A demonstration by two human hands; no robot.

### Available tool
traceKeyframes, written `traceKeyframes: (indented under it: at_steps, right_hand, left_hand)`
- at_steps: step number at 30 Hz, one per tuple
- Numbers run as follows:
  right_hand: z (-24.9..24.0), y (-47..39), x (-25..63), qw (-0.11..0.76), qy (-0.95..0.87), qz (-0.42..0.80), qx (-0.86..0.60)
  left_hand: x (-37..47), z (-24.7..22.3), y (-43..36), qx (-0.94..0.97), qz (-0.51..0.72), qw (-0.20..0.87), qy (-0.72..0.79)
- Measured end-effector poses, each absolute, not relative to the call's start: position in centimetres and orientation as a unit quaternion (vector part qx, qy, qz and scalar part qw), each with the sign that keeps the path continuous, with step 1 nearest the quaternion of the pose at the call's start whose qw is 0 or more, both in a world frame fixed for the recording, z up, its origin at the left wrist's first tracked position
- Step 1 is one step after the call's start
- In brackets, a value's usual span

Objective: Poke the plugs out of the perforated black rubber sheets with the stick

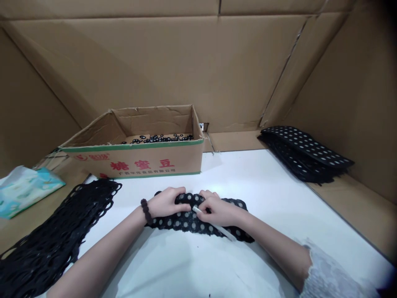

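A black rubber sheet (194, 226) dotted with pale round spots lies on the white table in front of me. My left hand (169, 203) is closed on its left part, the thumb on top and the fingers over the far edge. My right hand (218, 210) is closed round a thin white stick (228, 234), which slants across the sheet with one end near my left thumb. Fingers of that hand also reach the sheet's far edge. Whether the spots are holes or plugs I cannot tell.
Behind stands an open cardboard box (102, 165) holding many small black rings (158, 138). Black sheets full of large holes (52, 231) lie at the left, beside a tissue pack (31, 190). More spotted black sheets (304, 149) are stacked at the right. Cardboard walls (155, 58) surround the table (173, 269).
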State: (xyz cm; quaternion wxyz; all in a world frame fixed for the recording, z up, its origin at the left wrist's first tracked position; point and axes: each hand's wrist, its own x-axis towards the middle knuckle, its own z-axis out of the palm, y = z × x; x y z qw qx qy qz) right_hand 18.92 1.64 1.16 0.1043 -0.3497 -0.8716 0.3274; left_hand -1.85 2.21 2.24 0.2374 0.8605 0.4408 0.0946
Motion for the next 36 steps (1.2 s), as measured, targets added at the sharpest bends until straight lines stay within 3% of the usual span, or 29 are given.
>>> traceKeyframes:
  at_steps: [10,22,29,36]
  right_hand:
    - [1.2,1.4,18.8,0.102,-0.871,0.323,-0.356]
    - [0.7,-0.1,17.3,0.193,-0.826,0.250,-0.467]
    - [1.8,1.9,19.3,0.072,-0.851,0.363,-0.373]
    - [2.5,1.1,19.5,0.047,-0.862,0.349,-0.363]
  left_hand:
    - [-1.8,2.7,2.1,0.850,0.054,0.275,0.446]
    - [-0.8,3.4,0.4,0.846,0.099,0.283,0.441]
    - [-1.1,2.7,1.3,0.857,0.072,0.199,0.470]
    - [-0.7,3.0,0.9,0.857,0.014,0.148,0.493]
